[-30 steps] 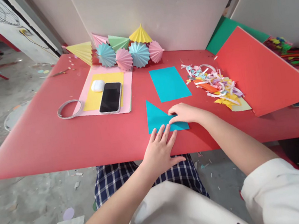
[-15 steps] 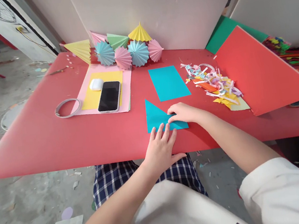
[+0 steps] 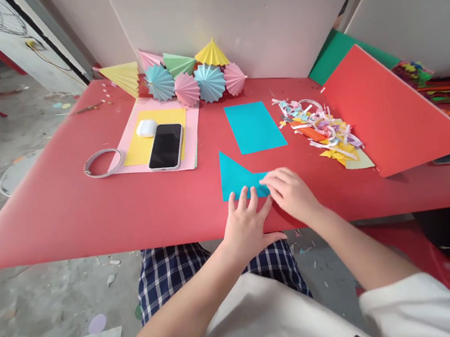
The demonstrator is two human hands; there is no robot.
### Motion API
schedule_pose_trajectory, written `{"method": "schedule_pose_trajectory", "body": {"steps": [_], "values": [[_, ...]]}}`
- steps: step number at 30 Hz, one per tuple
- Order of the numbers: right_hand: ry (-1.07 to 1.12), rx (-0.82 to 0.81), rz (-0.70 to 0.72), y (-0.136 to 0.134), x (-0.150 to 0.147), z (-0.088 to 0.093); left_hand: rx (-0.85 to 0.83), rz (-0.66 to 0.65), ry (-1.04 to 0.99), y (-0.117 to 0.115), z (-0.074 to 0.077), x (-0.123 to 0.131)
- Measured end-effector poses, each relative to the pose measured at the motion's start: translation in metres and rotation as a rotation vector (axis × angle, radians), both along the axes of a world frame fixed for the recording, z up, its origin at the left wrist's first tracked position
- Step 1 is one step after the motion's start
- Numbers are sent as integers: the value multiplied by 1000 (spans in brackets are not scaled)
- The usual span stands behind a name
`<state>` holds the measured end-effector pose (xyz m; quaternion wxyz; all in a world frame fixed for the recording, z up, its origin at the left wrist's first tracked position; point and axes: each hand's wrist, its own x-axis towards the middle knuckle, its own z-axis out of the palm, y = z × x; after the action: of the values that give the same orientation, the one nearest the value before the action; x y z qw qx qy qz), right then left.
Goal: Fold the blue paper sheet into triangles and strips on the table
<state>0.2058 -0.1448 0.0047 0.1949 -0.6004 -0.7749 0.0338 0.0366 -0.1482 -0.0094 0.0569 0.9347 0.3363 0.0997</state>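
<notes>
A folded sheet of blue paper lies near the front edge of the red table, one corner pointing up at its left and a lower folded part at its right. My left hand rests palm down, fingers spread, the tips on the paper's lower edge. On the paper's right part sits my right hand, its fingers close together and bent down onto the fold, covering that end. Just behind is a flat blue sheet, apart from both hands.
At left are a phone, a white case and a tape roll by yellow and pink sheets. Pleated paper umbrellas line the back. Paper scraps and a large red board occupy the right.
My right hand has shifted right and toward me, from the fold's middle to the paper's right end. My left hand stays on the lower edge, nearly still.
</notes>
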Motion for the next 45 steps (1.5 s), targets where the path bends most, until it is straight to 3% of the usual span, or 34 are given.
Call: {"method": "schedule_pose_trajectory", "body": {"steps": [3,7,19,30,33,36,40,45], "values": [[-1,57,7,-35,-7,-17,-10,-40,-9,4,0,-8],[-12,74,-44,-52,-10,-28,-35,-105,17,11,-1,-19],[-185,9,-107,-59,-14,-22,-16,-117,26,14,-7,-21],[-180,98,-260,-63,19,-14,-8,-110,46,13,-4,-20],[-113,152,-200,-62,10,-14,-5,-118,41,13,-5,-21],[-96,92,-84,-61,-6,-19,-1,-116,34,12,-7,-21],[-109,63,-107,-60,-12,-25,-3,-117,39,12,-9,-22],[-14,75,-167,-51,12,-21,0,-113,48,11,-8,-22]]}}
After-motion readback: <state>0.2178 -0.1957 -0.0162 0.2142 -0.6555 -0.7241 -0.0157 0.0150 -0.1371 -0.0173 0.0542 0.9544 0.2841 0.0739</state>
